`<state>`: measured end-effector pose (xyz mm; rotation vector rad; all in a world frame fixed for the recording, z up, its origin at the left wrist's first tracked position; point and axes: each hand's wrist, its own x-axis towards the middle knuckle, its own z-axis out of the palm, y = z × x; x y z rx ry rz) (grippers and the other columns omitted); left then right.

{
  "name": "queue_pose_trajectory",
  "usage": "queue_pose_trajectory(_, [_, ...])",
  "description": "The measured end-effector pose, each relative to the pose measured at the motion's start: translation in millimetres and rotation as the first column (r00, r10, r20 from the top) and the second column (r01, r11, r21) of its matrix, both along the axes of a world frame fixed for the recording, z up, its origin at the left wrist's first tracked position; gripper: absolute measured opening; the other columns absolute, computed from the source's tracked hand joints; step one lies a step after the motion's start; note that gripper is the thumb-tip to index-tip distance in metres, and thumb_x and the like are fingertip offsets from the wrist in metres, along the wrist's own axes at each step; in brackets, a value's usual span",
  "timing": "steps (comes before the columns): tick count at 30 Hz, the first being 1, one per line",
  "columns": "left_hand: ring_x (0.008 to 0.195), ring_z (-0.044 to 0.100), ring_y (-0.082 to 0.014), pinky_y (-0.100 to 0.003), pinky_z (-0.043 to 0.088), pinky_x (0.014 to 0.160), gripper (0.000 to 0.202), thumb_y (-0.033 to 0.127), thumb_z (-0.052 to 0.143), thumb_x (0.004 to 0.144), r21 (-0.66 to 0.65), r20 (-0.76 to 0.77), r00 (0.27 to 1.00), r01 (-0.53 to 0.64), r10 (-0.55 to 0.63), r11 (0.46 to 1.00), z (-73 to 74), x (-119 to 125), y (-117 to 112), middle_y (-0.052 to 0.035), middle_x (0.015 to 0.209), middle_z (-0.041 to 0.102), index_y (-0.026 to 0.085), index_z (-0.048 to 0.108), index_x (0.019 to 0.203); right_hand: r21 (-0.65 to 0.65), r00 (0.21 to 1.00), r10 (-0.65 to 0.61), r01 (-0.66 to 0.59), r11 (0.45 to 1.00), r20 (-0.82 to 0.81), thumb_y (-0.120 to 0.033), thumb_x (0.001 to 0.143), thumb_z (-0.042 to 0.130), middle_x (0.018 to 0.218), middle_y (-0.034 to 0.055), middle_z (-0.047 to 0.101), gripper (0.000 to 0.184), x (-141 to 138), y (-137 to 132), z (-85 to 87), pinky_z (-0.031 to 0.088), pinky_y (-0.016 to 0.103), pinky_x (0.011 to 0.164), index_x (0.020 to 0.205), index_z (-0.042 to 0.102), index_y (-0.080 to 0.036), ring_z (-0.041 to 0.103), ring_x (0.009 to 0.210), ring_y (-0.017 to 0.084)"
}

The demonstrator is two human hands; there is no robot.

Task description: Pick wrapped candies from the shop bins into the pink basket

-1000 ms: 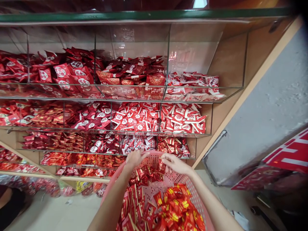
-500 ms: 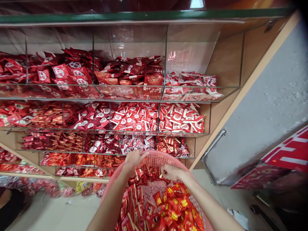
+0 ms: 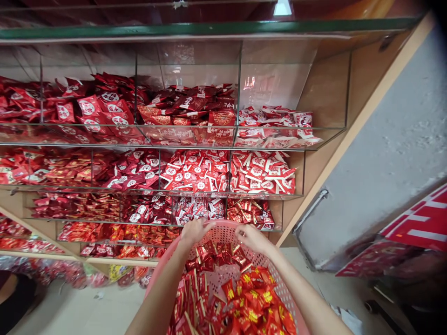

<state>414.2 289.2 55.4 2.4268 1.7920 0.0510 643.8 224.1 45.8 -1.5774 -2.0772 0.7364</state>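
A pink perforated plastic basket (image 3: pixel 229 225) stands in front of me, holding several groups of small wrapped packets. My left hand (image 3: pixel 194 231) is closed over its far rim. At the rim's far right, my right hand (image 3: pixel 252 238) hovers just inside, its fingers loosely bent and slightly apart; nothing shows between them. Below that hand are dark red and gold packets (image 3: pixel 223 254). Red packets with yellow print (image 3: pixel 256 302) fill the basket's right side, and red packets with pale edges (image 3: pixel 192 298) stand in rows at the left.
Tiered glass-fronted shelves beyond the basket hold red packets (image 3: pixel 198 170) in divided compartments. A compartment of red and gold packets (image 3: pixel 248 211) is just past the rim. A grey wall (image 3: pixel 380 153) and a red board (image 3: pixel 419 221) are at right. Part of a person (image 3: pixel 16 298) shows lower left.
My right hand has let go of a packet in the basket and risen to the far rim. That packet now lies tilted below it. My left hand stays on the rim.
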Motion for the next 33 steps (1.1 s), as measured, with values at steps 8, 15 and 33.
queue_pose_trajectory(8, [0.084, 0.065, -0.0291, -0.037, 0.046, 0.07, 0.079, 0.075, 0.009, 0.074, -0.002, 0.008, 1.0, 0.002, -0.002, 1.0, -0.3, 0.3, 0.5, -0.0128, 0.087, 0.069, 0.02, 0.061, 0.098, 0.172, 0.924, -0.381, 0.38, 0.909, -0.026, -0.023, 0.078, 0.048, 0.07, 0.0017, 0.064, 0.013, 28.9, 47.7, 8.6, 0.035, 0.023, 0.059, 0.076, 0.061, -0.02, 0.056, 0.064, 0.014])
queue_pose_trajectory(15, [0.087, 0.064, -0.0274, -0.035, 0.045, 0.074, 0.074, 0.073, 0.013, 0.076, -0.013, 0.007, 1.0, -0.011, 0.011, 1.0, 0.1, -0.8, -0.4, -0.0121, 0.09, 0.069, 0.021, 0.062, 0.097, 0.074, 0.87, -0.493, 0.49, 0.869, 0.028, -0.036, 0.076, 0.058, 0.082, 0.0093, 0.065, 0.025, 30.9, 72.5, -26.2, 0.039, 0.025, 0.061, 0.089, 0.064, -0.016, 0.06, 0.073, 0.019])
queue_pose_trajectory(33, [0.087, 0.064, -0.0291, -0.039, 0.046, 0.074, 0.075, 0.07, 0.011, 0.078, -0.004, -0.001, 1.0, 0.0, 0.0, 1.0, 7.4, 0.1, -2.3, -0.0136, 0.089, 0.069, 0.019, 0.062, 0.1, 0.176, 0.883, -0.274, 0.36, 0.916, -0.38, -0.041, 0.08, 0.043, 0.073, 0.002, 0.059, 0.023, 35.1, 73.4, -45.9, 0.044, 0.028, 0.066, 0.073, 0.049, -0.02, 0.055, 0.066, 0.016])
